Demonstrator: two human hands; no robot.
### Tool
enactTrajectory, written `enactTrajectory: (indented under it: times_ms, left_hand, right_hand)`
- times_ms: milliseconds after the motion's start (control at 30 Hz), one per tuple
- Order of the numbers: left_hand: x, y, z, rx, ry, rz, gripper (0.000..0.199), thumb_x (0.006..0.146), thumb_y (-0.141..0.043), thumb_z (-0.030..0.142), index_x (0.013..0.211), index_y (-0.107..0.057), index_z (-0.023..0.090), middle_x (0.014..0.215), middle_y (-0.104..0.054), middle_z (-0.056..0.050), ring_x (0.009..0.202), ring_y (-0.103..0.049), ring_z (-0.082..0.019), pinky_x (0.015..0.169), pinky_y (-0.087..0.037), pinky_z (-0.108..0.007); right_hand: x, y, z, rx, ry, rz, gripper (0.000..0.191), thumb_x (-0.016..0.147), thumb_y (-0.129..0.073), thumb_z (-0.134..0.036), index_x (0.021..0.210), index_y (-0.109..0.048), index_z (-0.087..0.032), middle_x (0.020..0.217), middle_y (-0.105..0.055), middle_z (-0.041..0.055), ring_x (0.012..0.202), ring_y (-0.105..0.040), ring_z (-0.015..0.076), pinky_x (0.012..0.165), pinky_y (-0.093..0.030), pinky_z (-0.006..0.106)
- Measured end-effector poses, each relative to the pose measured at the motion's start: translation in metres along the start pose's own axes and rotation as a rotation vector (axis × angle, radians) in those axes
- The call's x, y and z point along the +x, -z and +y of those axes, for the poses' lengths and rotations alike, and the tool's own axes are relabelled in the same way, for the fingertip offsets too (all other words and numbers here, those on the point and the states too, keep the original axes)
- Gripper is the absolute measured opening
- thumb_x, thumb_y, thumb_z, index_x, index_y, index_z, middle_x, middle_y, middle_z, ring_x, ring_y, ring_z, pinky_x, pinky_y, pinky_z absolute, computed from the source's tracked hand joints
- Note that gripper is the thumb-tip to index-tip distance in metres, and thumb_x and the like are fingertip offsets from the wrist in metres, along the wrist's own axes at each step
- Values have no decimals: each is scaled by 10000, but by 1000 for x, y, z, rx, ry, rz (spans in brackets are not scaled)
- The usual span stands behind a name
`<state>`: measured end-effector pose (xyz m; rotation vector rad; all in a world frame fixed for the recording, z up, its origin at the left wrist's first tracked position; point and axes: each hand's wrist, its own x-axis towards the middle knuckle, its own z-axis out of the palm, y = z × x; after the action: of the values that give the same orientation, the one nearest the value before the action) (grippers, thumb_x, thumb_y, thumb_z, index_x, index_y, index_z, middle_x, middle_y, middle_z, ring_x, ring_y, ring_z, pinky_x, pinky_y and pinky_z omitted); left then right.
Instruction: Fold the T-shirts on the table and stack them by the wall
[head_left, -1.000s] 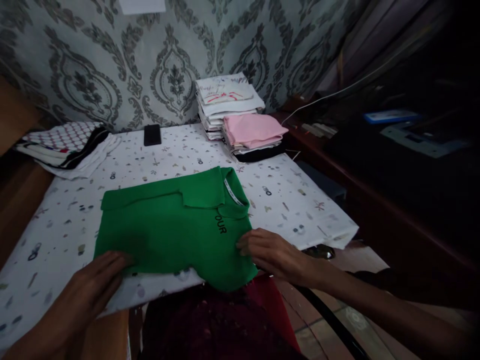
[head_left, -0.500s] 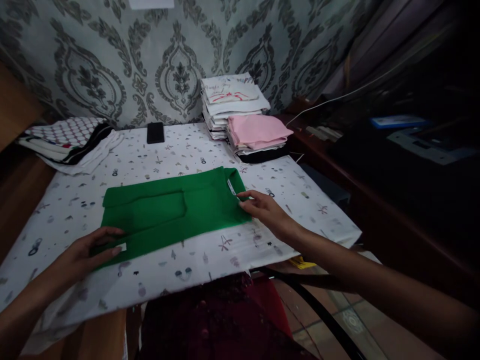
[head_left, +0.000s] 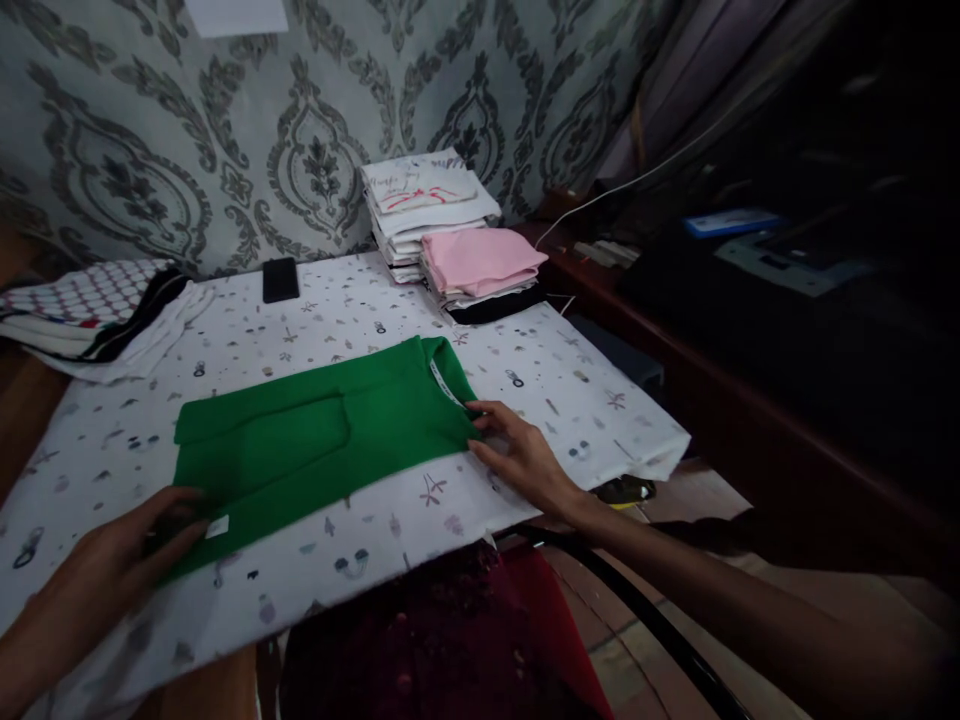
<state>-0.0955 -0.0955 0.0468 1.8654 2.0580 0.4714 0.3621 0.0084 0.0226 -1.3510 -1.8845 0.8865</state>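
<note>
A folded green garment (head_left: 300, 430) lies flat on the patterned white cloth of the table (head_left: 360, 325). Its neckline, with a white label band, faces right, and a small white tag (head_left: 217, 527) shows at its lower left. At the garment's left end rests my left hand (head_left: 142, 545), fingers apart, the fingertips on the fabric near the tag. My right hand (head_left: 521, 460) touches the right edge just below the neckline, thumb and fingers spread.
Behind the garment stand a white folded stack (head_left: 427, 205) and a pile topped with pink cloth (head_left: 484, 260). A black phone (head_left: 280, 280) lies at the back, folded checkered cloths (head_left: 97, 310) at the left. A dark wooden edge (head_left: 720, 430) runs along the right.
The view has shifted, so the table's things appear further left. My right thumb has moved off the neckline area to the garment's lower right edge. The green garment looks unchanged in its folds.
</note>
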Motion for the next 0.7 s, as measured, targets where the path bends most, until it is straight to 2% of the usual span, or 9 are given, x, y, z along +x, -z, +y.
enactTrajectory:
  times_ms: [67,133,267,367,467,567,700]
  left_hand:
    - [10,-1,27,151,-99,73,405,851,-478,657,1037,-653,344,971,-732,-29,867,-703,-339,676,-594,-468]
    - [24,-6,65,183,-250,104,432,909,-387,618,1089,-635,313,1031,-712,-63,960,-683,-331,811,-577,-478]
    - [60,-29,143,120,-547,-67,415,998,-323,469,1262,-577,276,1235,-673,-82,1163,-619,-283,929,-543,-418]
    - [86,-55,177,84,-684,-165,390,1024,-328,386,1337,-518,254,1354,-606,-88,1260,-559,-250,1022,-497,-414]
    - [104,-83,185,81,-727,-161,367,1020,-360,329,1342,-496,219,1435,-535,-115,1328,-502,-257,1085,-449,-456]
    - [112,-106,178,136,-738,-111,343,1012,-358,273,1304,-514,189,1461,-514,-143,1374,-463,-284,1129,-390,-518]
    - [111,-116,170,226,-763,-63,377,1022,-299,218,1338,-502,185,1521,-477,-137,1441,-400,-277,1161,-338,-550]
  right_hand:
    - [-3,-1,4,0,17,27,422,850,-588,-296,1264,-570,-220,989,-679,56,914,-675,222,778,-555,373]
    - [-5,-3,6,5,28,41,406,862,-576,-295,1262,-570,-223,990,-682,58,931,-676,228,795,-558,383]
    - [-8,-4,10,5,55,39,419,869,-564,-285,1284,-556,-223,1037,-672,71,965,-668,236,812,-559,400]
    - [-9,-4,13,-6,99,50,451,848,-573,-244,1297,-541,-222,1035,-660,67,971,-652,229,878,-539,428]
    - [-9,-3,17,-17,122,64,476,826,-556,-177,1298,-531,-235,1004,-652,53,957,-636,219,904,-520,438]
    - [-9,-1,18,-7,137,71,501,809,-520,-129,1300,-525,-227,987,-634,53,927,-625,209,857,-530,411]
    - [-8,0,18,2,143,67,550,773,-494,-91,1305,-518,-227,989,-619,57,908,-609,205,813,-536,390]
